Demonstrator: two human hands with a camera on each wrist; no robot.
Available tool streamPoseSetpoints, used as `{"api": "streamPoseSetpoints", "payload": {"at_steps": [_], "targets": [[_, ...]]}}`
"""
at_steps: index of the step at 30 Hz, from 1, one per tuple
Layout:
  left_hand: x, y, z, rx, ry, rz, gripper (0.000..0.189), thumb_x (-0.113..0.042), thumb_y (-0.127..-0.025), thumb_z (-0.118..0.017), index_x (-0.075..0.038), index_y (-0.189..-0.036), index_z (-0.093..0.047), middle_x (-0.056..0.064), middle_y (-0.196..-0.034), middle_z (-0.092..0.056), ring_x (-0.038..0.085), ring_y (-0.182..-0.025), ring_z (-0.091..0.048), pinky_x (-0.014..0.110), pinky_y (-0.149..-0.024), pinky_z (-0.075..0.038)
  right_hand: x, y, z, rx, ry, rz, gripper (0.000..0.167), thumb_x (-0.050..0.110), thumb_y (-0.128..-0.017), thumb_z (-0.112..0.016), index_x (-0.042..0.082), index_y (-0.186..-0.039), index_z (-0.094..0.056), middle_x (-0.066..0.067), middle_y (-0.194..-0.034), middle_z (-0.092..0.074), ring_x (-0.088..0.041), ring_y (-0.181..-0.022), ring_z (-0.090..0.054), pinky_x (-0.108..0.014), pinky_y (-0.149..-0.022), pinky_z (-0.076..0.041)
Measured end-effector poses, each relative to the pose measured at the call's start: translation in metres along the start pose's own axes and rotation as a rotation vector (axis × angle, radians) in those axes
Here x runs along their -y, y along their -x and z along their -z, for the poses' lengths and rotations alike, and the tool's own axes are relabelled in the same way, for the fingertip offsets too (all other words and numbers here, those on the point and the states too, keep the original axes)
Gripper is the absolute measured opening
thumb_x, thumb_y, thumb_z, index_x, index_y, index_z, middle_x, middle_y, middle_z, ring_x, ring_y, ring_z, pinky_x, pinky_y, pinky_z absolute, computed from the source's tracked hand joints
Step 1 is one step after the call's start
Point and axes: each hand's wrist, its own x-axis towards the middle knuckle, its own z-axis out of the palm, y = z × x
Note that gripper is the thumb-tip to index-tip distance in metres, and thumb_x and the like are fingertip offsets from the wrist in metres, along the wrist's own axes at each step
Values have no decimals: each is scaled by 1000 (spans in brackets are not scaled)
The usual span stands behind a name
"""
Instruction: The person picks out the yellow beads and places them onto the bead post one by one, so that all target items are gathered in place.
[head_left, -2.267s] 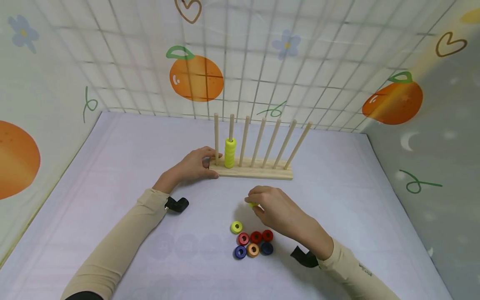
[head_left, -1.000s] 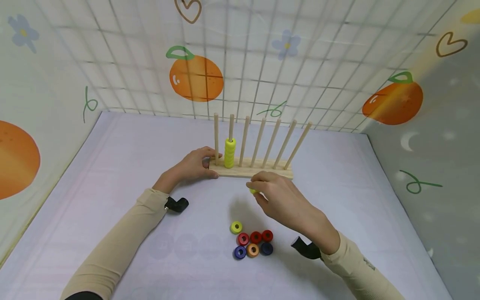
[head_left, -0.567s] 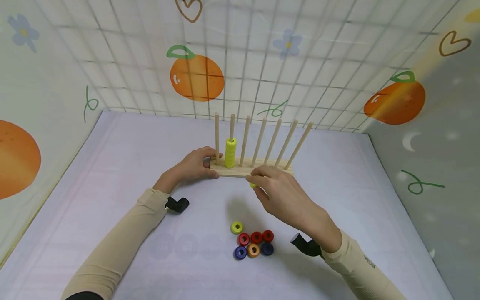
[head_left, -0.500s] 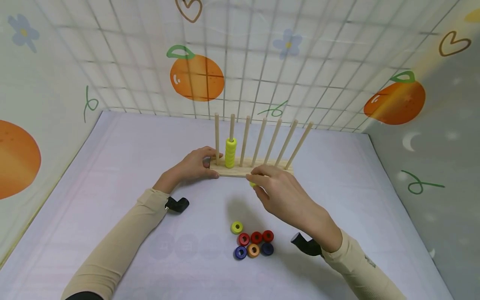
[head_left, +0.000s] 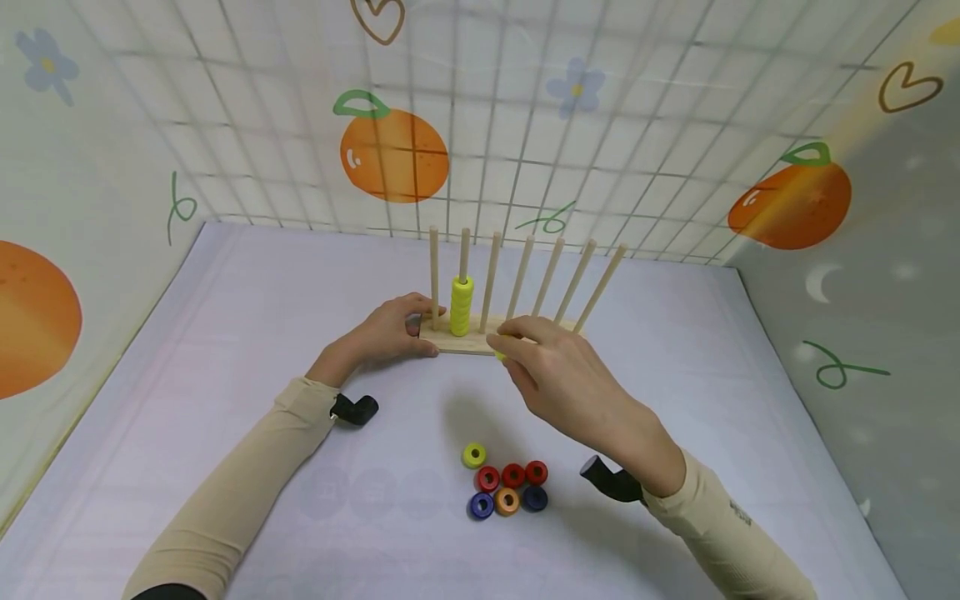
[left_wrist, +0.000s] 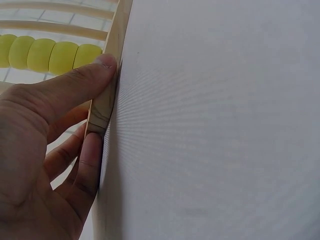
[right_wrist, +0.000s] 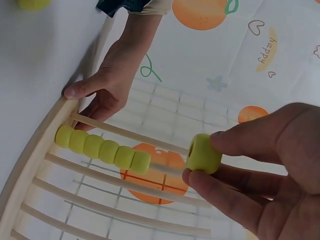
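My left hand (head_left: 386, 329) grips the left end of a wooden peg rack (head_left: 480, 343), thumb on the front edge and fingers behind. In the left wrist view the thumb lies close by the yellow stack. Several yellow beads (head_left: 461, 307) are threaded on the rack's second peg from the left; the other pegs carry none. My right hand (head_left: 558, 375) pinches one more yellow bead (right_wrist: 204, 154) between thumb and fingertips, its hole showing in the right wrist view. In the head view this hand overlaps the front of the rack and mostly covers the bead.
Nearer me on the white table (head_left: 315, 517) lie loose beads: a yellow bead (head_left: 467, 459), several red beads (head_left: 513, 483), two dark blue beads (head_left: 535, 498) and an orange bead (head_left: 507, 511). A patterned curtain (head_left: 285, 125) hangs behind the rack.
My right hand has risen from near the loose beads, moving away from me to the rack with the yellow bead in its fingers. The left hand keeps its hold on the rack's end.
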Motion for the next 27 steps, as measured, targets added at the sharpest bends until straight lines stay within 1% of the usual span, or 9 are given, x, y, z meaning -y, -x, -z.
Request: {"api": "streamPoseSetpoints", "payload": {"at_steps": [8, 15, 21, 27], "targets": [[1, 0, 0, -4, -13, 6, 67, -28, -78, -89, -14, -137, -61, -1, -136, -54, 20, -117, -52, 36, -91, -52, 2, -9, 4, -15, 11, 16, 29, -2, -89, -69, 3, -117, -73, -12, -113, -67, -25, -101, -65, -36, -78, -57], [1, 1, 1, 7, -13, 3, 67, -30, -78, -88, -14, -137, -60, -1, -137, -53, 20, -119, -50, 37, -93, -51, 2, -15, 3, -25, 7, 41, 28, -1, -91, -68, 2, -118, -72, -12, -115, -67, -26, -104, -64, -37, -80, -56], [0, 1, 1, 9, -24, 0, 67, -30, -79, -88, -13, -137, -60, -1, -137, -53, 20, -120, -50, 37, -93, -50, 2, -20, 3, -40, 15, 60, 28, -3, -91, -67, 1, -118, -72, -13, -115, -67, -26, -106, -64, -37, -84, -55], [0, 1, 2, 8, -22, 5, 66, -30, -79, -88, -14, -137, -60, -1, -136, -54, 20, -120, -50, 36, -92, -51, 0, -25, 3, -60, 7, 77, 27, -4, -91, -66, 0, -116, -73, -13, -114, -67, -26, -104, -64, -35, -80, -56]]}}
